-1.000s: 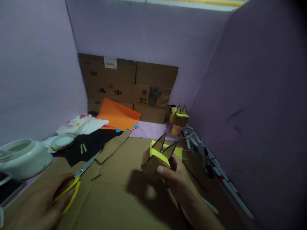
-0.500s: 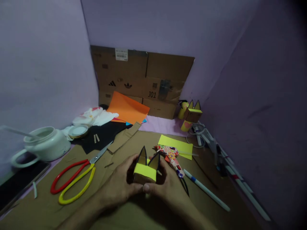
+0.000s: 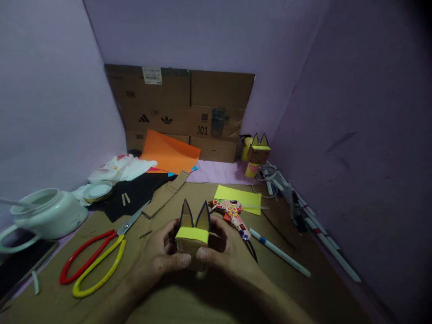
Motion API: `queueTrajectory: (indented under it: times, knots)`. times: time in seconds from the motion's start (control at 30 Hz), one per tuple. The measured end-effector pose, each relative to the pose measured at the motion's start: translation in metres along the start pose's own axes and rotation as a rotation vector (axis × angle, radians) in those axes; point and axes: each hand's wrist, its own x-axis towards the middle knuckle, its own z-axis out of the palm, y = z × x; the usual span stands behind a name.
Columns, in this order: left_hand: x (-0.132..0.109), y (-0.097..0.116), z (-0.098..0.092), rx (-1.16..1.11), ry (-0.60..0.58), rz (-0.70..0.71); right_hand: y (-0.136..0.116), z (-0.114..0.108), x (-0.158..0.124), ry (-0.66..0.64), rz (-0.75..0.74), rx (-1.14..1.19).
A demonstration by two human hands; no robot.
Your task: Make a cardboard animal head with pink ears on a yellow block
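Between my two hands is a small cardboard animal head [image 3: 192,236], with a yellow top and two pointed, dark-edged ears standing up. My left hand [image 3: 162,252] grips its left side, thumb across the front. On the other side my right hand [image 3: 219,245] holds it, thumb also on the front face. The fingers behind the head are partly hidden. Just beyond my right hand lies a flower-patterned glue gun [image 3: 232,211], partly over a yellow paper sheet [image 3: 243,198]. Scissors [image 3: 97,256] with red and yellow handles lie left of my left hand.
A finished-looking cardboard animal figure [image 3: 259,155] stands at the back right. A white pen [image 3: 280,253] lies at right. At left are a white pot [image 3: 50,213] and a dark phone-like slab [image 3: 27,265]. Orange paper [image 3: 170,150] leans before a cardboard panel [image 3: 168,99].
The cardboard head has tipped back, so more of its front face shows, and my thumbs have spread apart. The whole view has shifted, moving the scene slightly left.
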Motion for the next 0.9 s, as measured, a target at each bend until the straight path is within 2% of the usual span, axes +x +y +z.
queueTrajectory:
  times: [0.2,0.37,0.47,0.63,0.77,0.9]
  knots:
    - [-0.005,-0.002,0.011,0.304,0.109,0.127,-0.001,-0.010,0.000,0.157,-0.020,0.026]
    - [-0.005,0.003,0.021,0.474,0.090,0.136,0.003,-0.010,0.000,0.154,0.047,0.064]
    - [-0.005,0.004,0.022,0.456,0.074,0.128,0.006,-0.009,-0.001,0.146,0.094,0.084]
    - [-0.006,-0.004,0.019,0.316,0.043,0.154,0.009,-0.007,-0.002,0.213,0.138,0.132]
    - [-0.006,-0.007,0.018,0.179,0.044,0.085,0.007,-0.004,-0.005,0.165,0.183,0.143]
    - [-0.007,-0.005,0.017,0.220,0.071,0.068,0.004,0.001,-0.007,0.094,0.165,0.172]
